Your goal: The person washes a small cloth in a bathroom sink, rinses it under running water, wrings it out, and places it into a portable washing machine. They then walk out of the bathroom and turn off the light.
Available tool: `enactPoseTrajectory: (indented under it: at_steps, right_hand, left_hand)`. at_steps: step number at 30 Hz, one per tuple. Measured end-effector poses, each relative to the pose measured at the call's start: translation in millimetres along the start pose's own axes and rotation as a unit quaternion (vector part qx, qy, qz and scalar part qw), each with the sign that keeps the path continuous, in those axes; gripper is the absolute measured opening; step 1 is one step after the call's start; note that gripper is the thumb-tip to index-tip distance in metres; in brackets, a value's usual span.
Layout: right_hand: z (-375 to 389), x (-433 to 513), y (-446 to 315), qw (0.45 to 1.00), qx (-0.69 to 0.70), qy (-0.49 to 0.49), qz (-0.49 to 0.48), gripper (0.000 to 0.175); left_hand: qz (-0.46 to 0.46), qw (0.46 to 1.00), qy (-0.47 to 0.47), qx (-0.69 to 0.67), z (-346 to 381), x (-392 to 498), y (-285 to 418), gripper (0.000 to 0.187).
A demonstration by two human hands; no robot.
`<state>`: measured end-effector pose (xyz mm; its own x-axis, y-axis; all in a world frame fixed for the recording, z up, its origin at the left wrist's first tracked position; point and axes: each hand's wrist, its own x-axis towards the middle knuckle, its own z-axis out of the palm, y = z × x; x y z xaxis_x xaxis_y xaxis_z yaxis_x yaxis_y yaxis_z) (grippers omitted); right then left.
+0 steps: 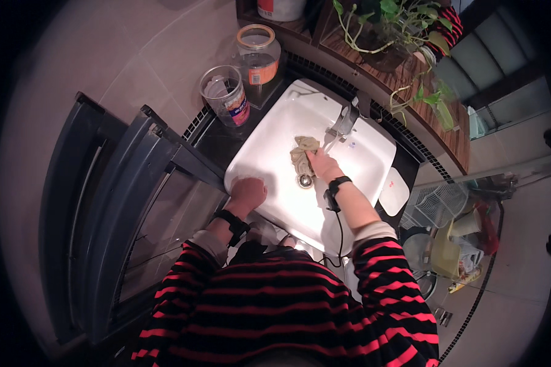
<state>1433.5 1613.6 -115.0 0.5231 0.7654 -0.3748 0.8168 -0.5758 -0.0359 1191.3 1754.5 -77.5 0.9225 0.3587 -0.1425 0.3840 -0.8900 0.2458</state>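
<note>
In the white washbasin [275, 114], my right hand [323, 164] grips a crumpled beige cloth [303, 151] against the bottom. The round metal drain [305, 180] lies just below the cloth, towards me. Behind my right hand stands the metal faucet [348, 120], and a thin stream seems to run from it beside my fingers. My left hand [249, 191] is at the basin's near left rim with its fingers curled in and nothing visible in it. A dark band circles each of my wrists, and a cable hangs from the right one.
A clear plastic tub [225, 98] and a jar with an orange rim [258, 57] stand behind the basin on the left. Dark folded chairs [115, 192] lean at left. Potted vines [385, 41] trail over a wooden shelf [457, 144]. At right are a white lid-like piece [394, 195] and a wire rack [436, 204].
</note>
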Motion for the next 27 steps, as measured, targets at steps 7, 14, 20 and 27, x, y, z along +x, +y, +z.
enactPoseTrajectory:
  at_steps: [7, 14, 20, 27]
  right_hand:
    - [-111, -29, 45, 0.975, 0.173, 0.113, -0.077, 0.037]
    - [3, -20, -14, 0.97, 0.145, 0.053, 0.187, 0.033]
    - [8, -21, 4, 0.845, 0.506, 0.081, 0.152, 0.044]
    - [-144, -73, 12, 0.734, 0.674, 0.064, 0.05, 0.032]
  left_hand:
    - [0.037, 0.997, 0.062, -0.026, 16, -1, -4, 0.021]
    - [0.062, 0.987, 0.126, -0.08, 22, -6, -11, 0.018]
    - [0.016, 0.998, 0.01, -0.068, 12, 0, -7, 0.021]
    - [-0.005, 0.996, -0.065, -0.059, -2, 4, -2, 0.023]
